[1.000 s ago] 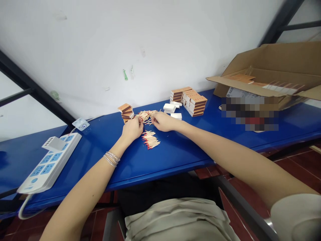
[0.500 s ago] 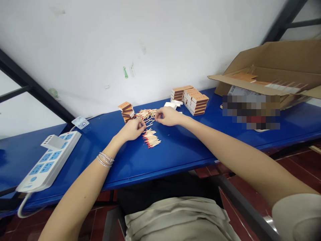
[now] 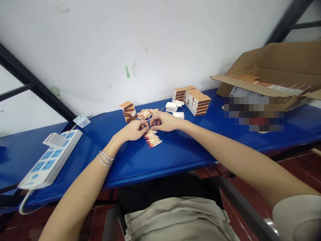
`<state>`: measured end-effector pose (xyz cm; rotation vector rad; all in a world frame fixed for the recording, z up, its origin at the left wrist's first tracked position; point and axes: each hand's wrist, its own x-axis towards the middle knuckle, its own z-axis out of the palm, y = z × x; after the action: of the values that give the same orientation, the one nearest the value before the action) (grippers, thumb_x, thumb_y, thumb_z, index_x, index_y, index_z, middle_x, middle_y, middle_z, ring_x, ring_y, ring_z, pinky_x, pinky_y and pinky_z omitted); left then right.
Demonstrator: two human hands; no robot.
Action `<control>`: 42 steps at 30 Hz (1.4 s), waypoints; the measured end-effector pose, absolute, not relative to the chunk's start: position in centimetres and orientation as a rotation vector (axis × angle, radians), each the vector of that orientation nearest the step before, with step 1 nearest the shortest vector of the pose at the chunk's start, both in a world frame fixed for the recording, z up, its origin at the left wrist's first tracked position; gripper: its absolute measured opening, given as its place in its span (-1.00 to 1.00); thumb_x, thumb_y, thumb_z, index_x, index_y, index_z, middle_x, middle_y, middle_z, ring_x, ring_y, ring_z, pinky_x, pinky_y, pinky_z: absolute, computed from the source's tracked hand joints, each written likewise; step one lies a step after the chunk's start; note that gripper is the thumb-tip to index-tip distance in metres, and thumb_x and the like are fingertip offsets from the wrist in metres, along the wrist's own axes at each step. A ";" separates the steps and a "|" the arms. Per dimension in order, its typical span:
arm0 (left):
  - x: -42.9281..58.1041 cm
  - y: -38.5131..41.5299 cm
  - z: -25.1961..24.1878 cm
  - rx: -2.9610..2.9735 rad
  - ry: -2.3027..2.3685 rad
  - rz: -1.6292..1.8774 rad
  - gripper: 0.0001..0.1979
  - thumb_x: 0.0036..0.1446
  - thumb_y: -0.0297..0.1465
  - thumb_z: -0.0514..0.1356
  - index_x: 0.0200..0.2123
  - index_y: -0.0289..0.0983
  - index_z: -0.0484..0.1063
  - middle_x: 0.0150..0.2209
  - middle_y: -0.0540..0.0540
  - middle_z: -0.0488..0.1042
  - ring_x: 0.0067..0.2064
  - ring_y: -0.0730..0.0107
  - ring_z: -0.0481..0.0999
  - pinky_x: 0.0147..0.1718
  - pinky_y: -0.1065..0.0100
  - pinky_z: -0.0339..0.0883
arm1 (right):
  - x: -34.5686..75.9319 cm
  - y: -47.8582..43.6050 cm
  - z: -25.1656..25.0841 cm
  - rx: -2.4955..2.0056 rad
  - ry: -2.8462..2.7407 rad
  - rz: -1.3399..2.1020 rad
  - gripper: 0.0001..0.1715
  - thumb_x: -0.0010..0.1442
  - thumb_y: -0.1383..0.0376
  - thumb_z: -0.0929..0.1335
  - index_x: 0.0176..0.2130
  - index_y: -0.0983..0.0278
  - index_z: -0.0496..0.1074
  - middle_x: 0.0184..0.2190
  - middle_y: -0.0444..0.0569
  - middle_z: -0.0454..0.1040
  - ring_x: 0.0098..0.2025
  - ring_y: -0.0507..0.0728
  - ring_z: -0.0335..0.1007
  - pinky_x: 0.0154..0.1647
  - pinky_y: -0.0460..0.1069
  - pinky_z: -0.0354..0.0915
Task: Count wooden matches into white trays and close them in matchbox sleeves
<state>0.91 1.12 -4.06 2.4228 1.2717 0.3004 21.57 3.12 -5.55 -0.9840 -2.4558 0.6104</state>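
My left hand (image 3: pixel 136 130) rests at the left of a neat row of red-tipped matches (image 3: pixel 153 139), its thumb and fingers curled together. Opposite it, my right hand (image 3: pixel 162 122) is bent in a pinch, fingertips close to those of the left at the row's far end. What either pinch holds is hidden by the fingers. Behind both hands lies a loose heap of matches (image 3: pixel 146 113), partly covered by my right hand. Left of the heap stands a small, uneven stack of orange matchboxes (image 3: pixel 128 112). White inner trays (image 3: pixel 172 106) lie beyond my right wrist.
More matchboxes (image 3: pixel 197 102) stand in tidy stacks by the wall. At the right is an open cardboard box (image 3: pixel 273 72) with orange pieces in it, a blurred item before it. A white power strip (image 3: pixel 52 159) lies on the blue table (image 3: pixel 175 157) at the left.
My right hand has moved left and nearer to me, from the heap's right side to the far end of the row, close to my left fingertips. More white trays show behind it.
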 end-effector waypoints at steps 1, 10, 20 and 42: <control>0.9 1.1 -4.0 2.418 1.269 0.299 -0.79 0.20 -0.28 0.10 -0.28 -0.29 0.45 -0.51 0.03 0.40 -0.53 0.49 0.26 -0.51 0.42 0.12 | 21.6 3.1 -5.5 -0.972 -2.468 0.615 -0.80 0.10 0.27 0.41 -0.27 0.34 0.56 -0.33 -0.03 0.58 -0.36 0.03 0.40 -0.33 -0.09 0.24; 0.8 1.0 -3.9 2.481 1.225 0.326 -0.66 0.20 -0.15 0.10 -0.33 -0.31 0.48 -0.41 -0.07 0.46 -0.45 0.42 0.33 -0.45 0.36 0.19 | 21.6 3.0 -5.4 -0.983 -2.519 0.742 -0.82 0.07 0.34 0.38 -0.31 0.36 0.57 -0.42 -0.03 0.57 -0.39 0.04 0.41 -0.35 -0.08 0.26; 2.0 -1.6 -2.8 2.626 1.267 0.111 -0.19 -0.30 0.20 0.32 -0.15 -0.31 0.38 -0.20 -0.19 0.44 -0.21 0.12 0.42 -0.27 0.22 0.29 | 23.0 3.0 -4.1 -1.046 -2.706 0.797 -0.17 -0.28 0.04 0.58 -0.01 0.30 0.50 -0.15 0.00 0.55 -0.29 0.10 0.42 -0.29 -0.05 0.28; 1.0 -0.4 -2.8 2.572 1.202 0.180 -0.64 0.05 -0.10 0.25 -0.30 -0.30 0.40 -0.42 -0.08 0.44 -0.45 0.38 0.38 -0.48 0.36 0.20 | 21.5 2.0 -4.9 -1.005 -2.617 0.631 -0.60 -0.02 0.16 0.50 -0.19 0.32 0.55 -0.31 -0.02 0.59 -0.38 0.07 0.44 -0.35 -0.06 0.23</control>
<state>0.99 -0.36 -2.82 2.5721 1.2019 0.1799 21.54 2.01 -4.89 -1.0053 -2.6170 0.6314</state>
